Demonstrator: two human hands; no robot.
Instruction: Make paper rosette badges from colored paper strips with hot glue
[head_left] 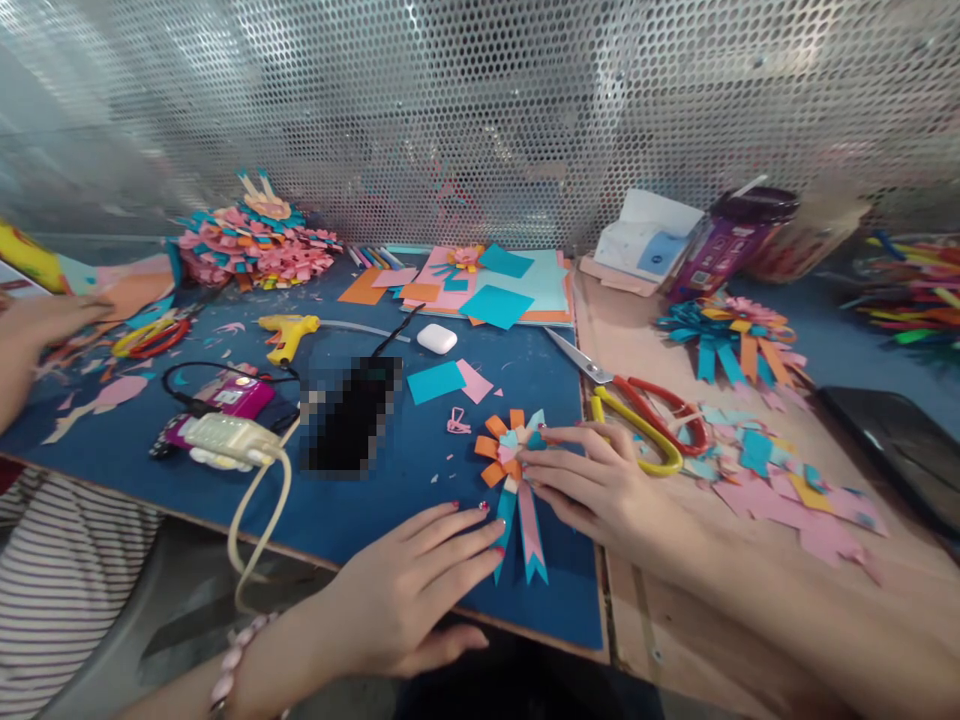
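A paper flower rosette (493,450) with orange and blue loops and two forked ribbon tails lies on the blue board. My right hand (592,485) rests over its right side, fingers stretched out and fingertips touching the petals near the centre. Just left of the tails, my left hand (427,580) hovers or lies with fingers extended, holding nothing; I cannot tell whether its fingertips touch the blue tail. A pink bent clip-like piece (458,421) lies left of the flower. Beyond my right hand are scissors (637,400) with red and yellow handles.
A yellow glue gun (286,335), a power strip (232,438) with cables, a white earbud case (436,339) and paper sheets (555,285) lie ahead. Paper scraps (810,500) and a phone (892,450) are right. Another person's hand (37,330) is far left.
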